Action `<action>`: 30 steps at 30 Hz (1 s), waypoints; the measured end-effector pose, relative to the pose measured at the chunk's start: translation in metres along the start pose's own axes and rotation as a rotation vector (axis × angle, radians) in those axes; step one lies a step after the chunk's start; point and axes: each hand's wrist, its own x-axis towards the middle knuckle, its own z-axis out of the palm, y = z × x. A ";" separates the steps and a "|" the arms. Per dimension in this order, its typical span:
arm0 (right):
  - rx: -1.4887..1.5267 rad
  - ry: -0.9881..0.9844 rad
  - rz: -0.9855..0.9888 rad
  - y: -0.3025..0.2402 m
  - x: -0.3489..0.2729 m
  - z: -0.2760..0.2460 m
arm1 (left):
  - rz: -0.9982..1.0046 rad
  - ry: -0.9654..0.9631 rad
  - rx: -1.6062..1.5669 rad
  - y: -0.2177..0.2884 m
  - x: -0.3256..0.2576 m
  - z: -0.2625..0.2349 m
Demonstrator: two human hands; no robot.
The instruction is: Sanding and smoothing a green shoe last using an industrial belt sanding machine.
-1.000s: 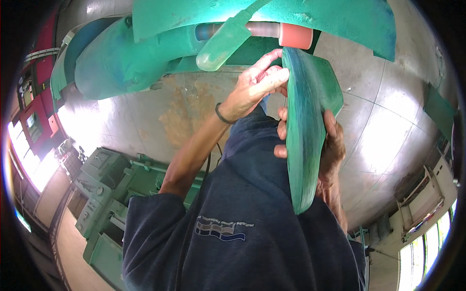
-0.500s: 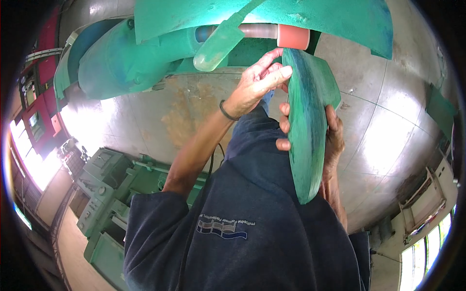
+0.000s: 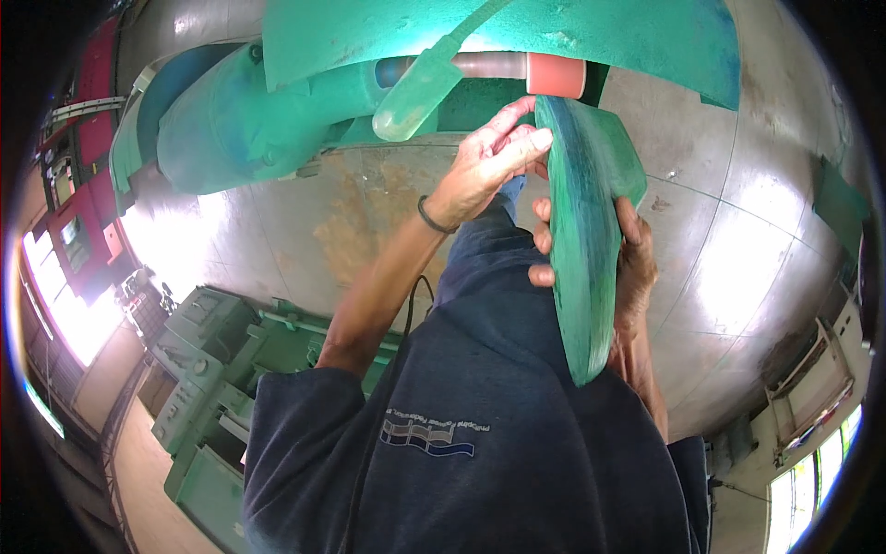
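Both my hands hold a long green shoe last (image 3: 588, 240), its dark-streaked face tapering to a rounded point near my shirt. The thumb and fingers of my left hand (image 3: 498, 152) close on its upper end. Lower down, my right hand (image 3: 635, 268) wraps around it from the right, fingertips showing at the left edge. Just above the last's upper end is a red sanding drum (image 3: 556, 76) on a metal shaft (image 3: 489, 65). Whether the last touches the drum I cannot tell.
A dusty green hood (image 3: 591, 32) covers the drum from above. A dusty lamp-like piece (image 3: 415, 97) hangs before the shaft, and a motor housing (image 3: 231, 129) lies left. Behind my left arm stands another green machine (image 3: 212, 342). Tiled floor (image 3: 729, 203) spreads to the right.
The whole view has shifted slightly. The last and both hands keep nearly the same grip and place, with the last's upper end a touch lower beneath the drum.
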 end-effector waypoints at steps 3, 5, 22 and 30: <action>0.010 -0.013 0.023 0.001 -0.013 0.003 | 0.047 0.019 -0.035 0.010 -0.011 0.014; -0.008 -0.009 0.022 0.000 -0.019 0.005 | 0.078 -0.012 -0.053 0.012 -0.015 0.017; -0.216 0.006 0.046 -0.015 0.017 -0.004 | 0.076 -0.053 -0.261 -0.006 0.007 -0.003; -0.282 0.084 0.058 -0.020 0.003 0.010 | 0.099 -0.121 -0.232 -0.004 -0.003 0.001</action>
